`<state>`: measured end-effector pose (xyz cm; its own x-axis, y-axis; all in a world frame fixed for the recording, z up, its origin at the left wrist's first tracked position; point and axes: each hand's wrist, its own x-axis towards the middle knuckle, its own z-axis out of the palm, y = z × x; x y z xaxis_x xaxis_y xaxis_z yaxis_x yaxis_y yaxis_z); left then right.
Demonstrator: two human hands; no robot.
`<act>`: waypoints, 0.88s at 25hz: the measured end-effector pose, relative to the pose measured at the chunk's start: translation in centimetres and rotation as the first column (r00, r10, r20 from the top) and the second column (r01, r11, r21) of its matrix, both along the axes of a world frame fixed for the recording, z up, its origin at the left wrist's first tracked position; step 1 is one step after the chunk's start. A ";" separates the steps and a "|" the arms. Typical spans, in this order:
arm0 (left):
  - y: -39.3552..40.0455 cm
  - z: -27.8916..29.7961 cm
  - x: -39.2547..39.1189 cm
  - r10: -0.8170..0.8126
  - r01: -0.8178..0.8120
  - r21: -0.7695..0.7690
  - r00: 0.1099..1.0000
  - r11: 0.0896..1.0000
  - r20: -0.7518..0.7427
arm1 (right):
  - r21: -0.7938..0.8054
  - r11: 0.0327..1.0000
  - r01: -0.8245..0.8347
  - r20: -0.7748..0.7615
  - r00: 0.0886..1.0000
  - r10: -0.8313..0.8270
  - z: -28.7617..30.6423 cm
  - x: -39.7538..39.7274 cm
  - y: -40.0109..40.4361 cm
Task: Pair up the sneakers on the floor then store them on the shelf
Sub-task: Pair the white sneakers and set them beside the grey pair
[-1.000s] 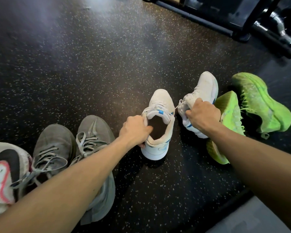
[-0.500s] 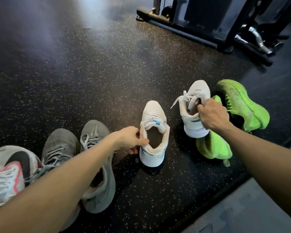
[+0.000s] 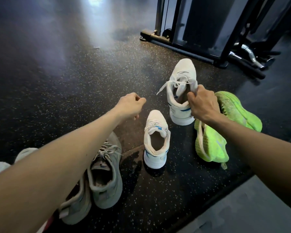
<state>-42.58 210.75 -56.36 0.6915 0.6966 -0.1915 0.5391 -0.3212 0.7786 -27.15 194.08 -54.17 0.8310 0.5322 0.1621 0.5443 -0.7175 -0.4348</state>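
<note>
Floor (image 3: 60,91): black rubber with pale flecks; a lighter grey mat (image 3: 252,207) cuts across the near right corner.

Nearest, lower left: grey sneakers (image 3: 106,179) side by side, toes pointing away from the camera, partly under the left forearm. White shoe (image 3: 26,153) at the far-left edge, mostly hidden, can't tell which way it points.

Centre: white sneaker with blue trim (image 3: 155,140) stands upright on its sole, long axis running near-to-far, toe away, opening up with nothing visible inside.

Right: two neon green sneakers (image 3: 212,145), the near one tipped on its side, the other (image 3: 237,110) behind it, toe to the far left.

Left hand (image 3: 130,105) above the floor, fingers loosely curled, gripping nothing, apart from every shoe.

Right hand (image 3: 203,105) grips the second white sneaker (image 3: 182,91) at its collar, thumb inside the opening; toe points away, laces hang loose, and it looks held above the floor.

Far: black gym machine frame (image 3: 183,46) on the floor, chrome-and-black bar (image 3: 247,53) to its right. Bright glare on the floor, upper left.
</note>
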 end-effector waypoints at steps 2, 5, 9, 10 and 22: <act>0.0 1.7 -0.1 -0.015 0.015 -0.006 1.000 1.000 0.019 | 0.046 0.997 -0.058 -0.003 0.998 0.059 1.1 -1.6 0.7; -0.1 3.8 -0.2 -0.038 0.042 -0.071 0.998 0.997 0.054 | 0.100 0.983 -0.153 -0.009 0.988 0.154 1.6 -3.5 1.9; -0.5 5.2 -0.9 -0.078 0.076 0.108 0.997 0.991 0.018 | 0.135 0.952 -0.275 0.014 0.961 0.276 1.0 -5.7 3.2; -0.5 5.3 -1.2 -0.082 0.086 0.204 0.996 0.975 -0.028 | 0.140 0.943 -0.302 0.032 0.953 0.301 0.7 -6.0 3.4; 2.3 3.6 -6.1 0.137 -0.092 0.409 0.987 0.908 -0.083 | -0.130 0.959 -0.254 -0.197 0.954 0.226 -2.5 -6.2 2.6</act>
